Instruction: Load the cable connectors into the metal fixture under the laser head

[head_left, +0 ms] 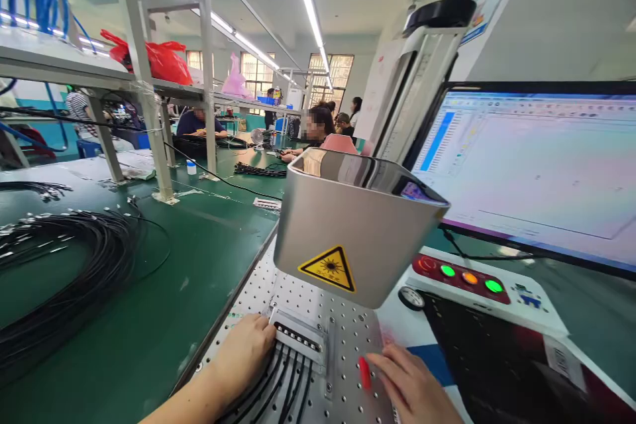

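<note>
My left hand [248, 348] has its fingers bent and pressed at the left end of a pale slotted cable fixture [298, 346]; the fingertips are partly hidden. A row of small connector ends sits in the fixture's dark slot. From it several black cables [289, 384] run down toward me. My right hand [415, 381] is over the right side of the perforated metal plate [348, 344], fingers stretched out and apart. Close to its fingertips is a small red piece [364, 372]; whether they touch it I cannot tell.
Above the plate hangs a grey laser head [358, 232] with a yellow warning sticker. A control box [462, 278] with lit buttons and a monitor [527, 172] stand right. Coiled black cables [89, 265] lie on the green table at left. Other people sit farther back.
</note>
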{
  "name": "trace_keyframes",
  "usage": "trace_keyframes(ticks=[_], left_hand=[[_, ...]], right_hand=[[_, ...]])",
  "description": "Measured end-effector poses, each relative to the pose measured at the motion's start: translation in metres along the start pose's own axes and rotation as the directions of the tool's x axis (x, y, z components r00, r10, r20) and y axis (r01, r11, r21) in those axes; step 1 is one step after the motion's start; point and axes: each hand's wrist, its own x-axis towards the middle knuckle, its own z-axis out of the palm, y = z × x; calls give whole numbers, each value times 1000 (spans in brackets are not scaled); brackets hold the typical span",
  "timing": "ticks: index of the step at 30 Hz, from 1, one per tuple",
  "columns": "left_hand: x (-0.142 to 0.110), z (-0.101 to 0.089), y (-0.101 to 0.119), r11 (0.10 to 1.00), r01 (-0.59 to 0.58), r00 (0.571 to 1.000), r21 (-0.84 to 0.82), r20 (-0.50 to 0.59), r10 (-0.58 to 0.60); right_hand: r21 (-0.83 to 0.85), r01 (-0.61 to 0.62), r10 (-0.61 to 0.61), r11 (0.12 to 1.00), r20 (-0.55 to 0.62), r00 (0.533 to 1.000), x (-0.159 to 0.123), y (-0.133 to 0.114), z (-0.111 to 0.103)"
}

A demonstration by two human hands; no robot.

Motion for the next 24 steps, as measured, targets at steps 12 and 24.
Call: trace_keyframes(ticks=[12,24], left_hand=[[-1,-10,3,999,-2,1000,33,6,2],[-1,3,1,996,-15,999,85,-47,19]], right_hand=[[-56,209,-210,976,-21,977,-27,10,-19],[783,-326,242,530,228,943,95,-76,28]])
